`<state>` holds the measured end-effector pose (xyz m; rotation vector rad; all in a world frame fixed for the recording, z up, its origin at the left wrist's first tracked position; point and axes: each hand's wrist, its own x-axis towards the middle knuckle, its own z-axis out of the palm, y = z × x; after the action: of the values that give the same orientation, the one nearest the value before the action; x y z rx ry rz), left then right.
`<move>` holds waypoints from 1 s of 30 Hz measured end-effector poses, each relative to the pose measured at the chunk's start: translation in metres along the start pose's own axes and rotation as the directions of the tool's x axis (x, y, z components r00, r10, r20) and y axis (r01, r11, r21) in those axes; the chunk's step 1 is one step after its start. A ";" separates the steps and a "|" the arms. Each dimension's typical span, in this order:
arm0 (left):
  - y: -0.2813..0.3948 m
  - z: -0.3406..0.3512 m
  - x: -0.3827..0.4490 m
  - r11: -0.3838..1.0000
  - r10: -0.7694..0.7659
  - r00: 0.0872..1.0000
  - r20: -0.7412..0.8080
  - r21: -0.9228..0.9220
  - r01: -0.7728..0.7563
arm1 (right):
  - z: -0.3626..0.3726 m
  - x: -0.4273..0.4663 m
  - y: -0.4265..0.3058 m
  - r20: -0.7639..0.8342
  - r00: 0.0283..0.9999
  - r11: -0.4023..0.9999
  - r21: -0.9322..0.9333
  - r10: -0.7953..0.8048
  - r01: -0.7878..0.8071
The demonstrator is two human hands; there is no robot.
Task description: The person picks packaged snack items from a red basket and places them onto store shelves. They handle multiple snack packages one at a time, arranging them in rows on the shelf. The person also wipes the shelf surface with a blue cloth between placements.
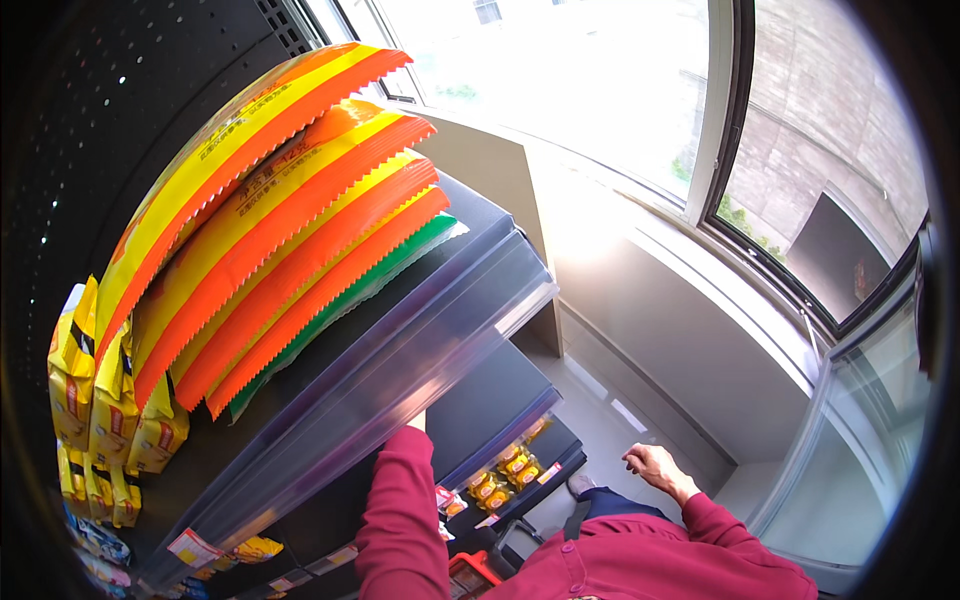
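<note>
My left hand (420, 421) reaches in under the clear plastic front edge of a dark metal shelf (480, 217); only a bit of the wrist shows at the red cuff, and the fingers are hidden. On that shelf lies a stack of large orange and yellow snack bags (300, 165), with a green bag (352, 292) at the bottom. My right hand (654, 466) hangs over the floor to the right of the shelves, its fingers curled, touching nothing; whether it holds something small cannot be told.
Smaller yellow packets (112, 420) stand at the left. Packaged yellow snacks (506, 476) sit on a lower shelf. A red and black basket or crate (472, 574) is low beside my body. An open window sash (847, 442) and a sill (675, 262) border the right.
</note>
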<state>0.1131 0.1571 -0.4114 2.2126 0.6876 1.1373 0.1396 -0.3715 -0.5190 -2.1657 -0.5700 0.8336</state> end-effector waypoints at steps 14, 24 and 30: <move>0.014 0.047 -0.013 0.997 0.076 0.997 0.017 0.004 -0.076 | 0.001 0.005 0.001 0.026 1.000 1.000 0.005 0.005 -0.005; 0.001 -0.009 -0.061 0.981 0.099 0.995 -0.007 0.166 -0.097 | 0.020 0.020 -0.006 0.076 0.997 0.998 0.064 -0.027 0.023; -0.043 -0.114 -0.093 0.915 0.028 0.993 -0.114 0.402 0.021 | 0.026 0.028 -0.004 0.133 0.991 0.998 0.058 -0.029 0.022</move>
<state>-0.0385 0.1543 -0.4365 2.4972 1.0497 1.2218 0.1401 -0.3394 -0.5399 -2.0580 -0.6317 0.9746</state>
